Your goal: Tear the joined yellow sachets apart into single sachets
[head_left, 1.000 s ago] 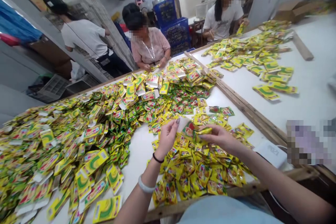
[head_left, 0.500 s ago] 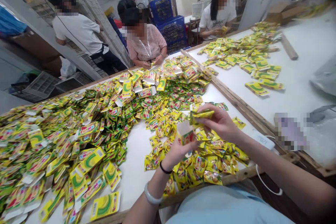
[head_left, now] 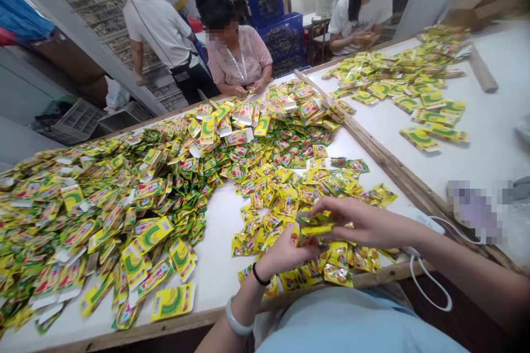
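Low over the near part of the table, my left hand [head_left: 286, 252] is closed around a small cardboard box [head_left: 295, 233], mostly hidden by the fingers. My right hand [head_left: 360, 222] pinches a few yellow sachets [head_left: 318, 229] between thumb and fingers, right at the box. Whether the sachets are partly inside it, I cannot tell. Beneath and around both hands lie many loose yellow sachets [head_left: 269, 176]. Farther left spreads a big heap of small yellow-and-green boxes [head_left: 144, 242], with green sachets mixed in.
A wooden strip [head_left: 372, 160] divides the white table, and a wooden rim [head_left: 199, 322] runs along my side. Beyond the strip lie more yellow boxes [head_left: 430, 99]. A white device with a cable [head_left: 430, 281] is by my right forearm. Several co-workers, one seated opposite [head_left: 240, 58], are across the table.
My right hand has lowered the sachets to the box, which was upright with its open top showing. My left hand has turned over it. The view has shifted slightly; a standing co-worker has moved.
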A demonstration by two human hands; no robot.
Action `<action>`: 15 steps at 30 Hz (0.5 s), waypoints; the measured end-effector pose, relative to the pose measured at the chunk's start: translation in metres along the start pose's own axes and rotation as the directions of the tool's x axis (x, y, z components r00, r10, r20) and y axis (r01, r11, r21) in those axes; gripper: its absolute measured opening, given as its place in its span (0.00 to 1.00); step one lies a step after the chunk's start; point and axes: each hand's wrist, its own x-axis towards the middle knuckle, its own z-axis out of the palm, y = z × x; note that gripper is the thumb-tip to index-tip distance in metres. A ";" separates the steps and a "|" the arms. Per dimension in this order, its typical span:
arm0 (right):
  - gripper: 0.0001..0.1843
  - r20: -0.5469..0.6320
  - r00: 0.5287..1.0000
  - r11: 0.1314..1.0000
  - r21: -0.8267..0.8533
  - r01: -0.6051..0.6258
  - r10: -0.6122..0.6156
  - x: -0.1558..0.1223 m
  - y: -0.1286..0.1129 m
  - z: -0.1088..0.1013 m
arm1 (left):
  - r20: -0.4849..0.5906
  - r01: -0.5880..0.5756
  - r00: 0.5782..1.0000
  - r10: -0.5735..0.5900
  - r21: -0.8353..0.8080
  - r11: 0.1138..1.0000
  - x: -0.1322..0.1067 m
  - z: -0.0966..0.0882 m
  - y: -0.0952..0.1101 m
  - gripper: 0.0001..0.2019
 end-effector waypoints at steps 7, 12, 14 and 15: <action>0.12 -0.005 0.980 0.919 0.349 -0.184 0.199 -0.013 0.031 0.020 | 0.146 0.050 0.988 -0.057 0.049 0.998 0.000 -0.002 0.001 0.10; 0.11 0.017 0.986 0.961 0.219 -0.168 0.169 -0.013 0.026 0.024 | 0.115 0.046 0.991 -0.062 0.137 0.989 0.002 0.004 0.000 0.07; 0.11 -0.099 0.989 0.994 0.008 -0.108 0.108 -0.011 0.022 0.029 | 0.058 0.048 0.997 -0.056 0.142 0.989 0.003 0.006 0.001 0.07; 0.10 -0.167 0.983 0.994 -0.064 -0.088 0.077 -0.010 0.021 0.032 | 0.043 0.060 0.997 -0.067 0.132 0.989 0.003 0.007 0.001 0.07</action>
